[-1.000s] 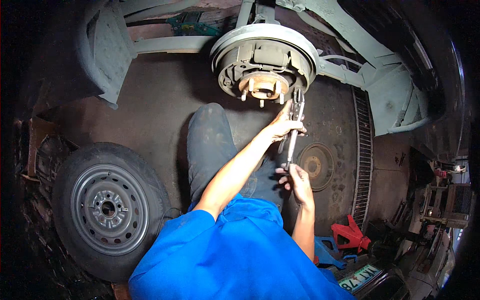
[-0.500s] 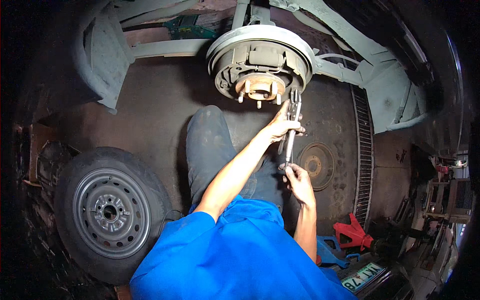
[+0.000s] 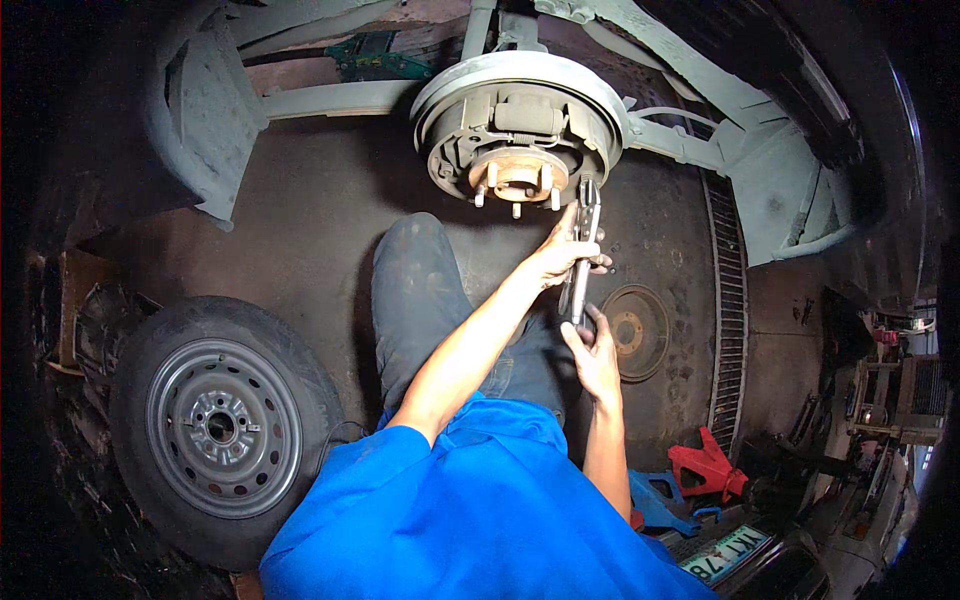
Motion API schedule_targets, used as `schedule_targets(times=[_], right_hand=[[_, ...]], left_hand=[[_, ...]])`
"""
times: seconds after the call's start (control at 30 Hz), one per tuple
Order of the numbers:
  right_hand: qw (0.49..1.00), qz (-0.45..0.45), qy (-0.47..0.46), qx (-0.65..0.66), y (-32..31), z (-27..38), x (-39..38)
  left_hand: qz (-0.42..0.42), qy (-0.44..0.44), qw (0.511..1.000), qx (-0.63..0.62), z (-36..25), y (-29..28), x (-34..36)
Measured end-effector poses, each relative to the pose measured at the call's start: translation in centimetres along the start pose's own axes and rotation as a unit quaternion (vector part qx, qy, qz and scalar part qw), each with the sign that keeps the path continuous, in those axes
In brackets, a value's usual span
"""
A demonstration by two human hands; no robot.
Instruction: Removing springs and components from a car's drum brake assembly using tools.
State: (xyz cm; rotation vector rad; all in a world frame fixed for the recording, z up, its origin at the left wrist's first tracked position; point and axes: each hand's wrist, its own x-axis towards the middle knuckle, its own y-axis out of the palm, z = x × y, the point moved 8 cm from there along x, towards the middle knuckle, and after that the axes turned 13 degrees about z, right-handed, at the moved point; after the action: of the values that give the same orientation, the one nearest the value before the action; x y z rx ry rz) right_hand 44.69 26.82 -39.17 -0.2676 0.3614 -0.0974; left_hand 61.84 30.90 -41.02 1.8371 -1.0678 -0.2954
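Observation:
A pair of locking pliers stands nearly upright in front of me, jaws uppermost, close to the lower right rim of the brake backing plate. My left hand is closed round the upper part of the pliers, just below the jaws. Around the bottom end of the handle curl the thumb and fingers of my right hand; their exact contact is partly hidden. Behind the jaws sits the exposed drum brake with its springs and a rusty wheel hub bearing several studs. Whether the jaws touch the brake is hard to see.
A wheel with tyre leans at my left. A rusty brake drum lies on the floor beyond my right hand, near a floor grate. At lower right are a red stand and a blue one. Pale suspension arms flank the brake.
My right hand has shifted slightly up at the bottom of the pliers, its thumb and fingers changing from a pinch to a looser curl. The left hand keeps its hold.

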Motion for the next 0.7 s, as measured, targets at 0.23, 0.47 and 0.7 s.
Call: schedule_targets(times=[0.23, 0.47, 0.7], right_hand=[[0.998, 0.027, -0.061, 0.008, 1.4, 0.2, 5.2], [0.979, -0.123, 0.014, -0.161, 1.0, 2.9, 4.6], [0.967, -0.145, -0.2, 0.069, 2.0, 4.7, 1.6]], left_hand=[[-0.003, -0.005, 1.0, -0.005, 0.3, 0.1, 0.2], [-0.005, -0.006, 1.0, -0.018, 0.2, -0.1, 0.0], [-0.083, -0.064, 0.986, 0.126, -1.8, 1.6, -0.9]])
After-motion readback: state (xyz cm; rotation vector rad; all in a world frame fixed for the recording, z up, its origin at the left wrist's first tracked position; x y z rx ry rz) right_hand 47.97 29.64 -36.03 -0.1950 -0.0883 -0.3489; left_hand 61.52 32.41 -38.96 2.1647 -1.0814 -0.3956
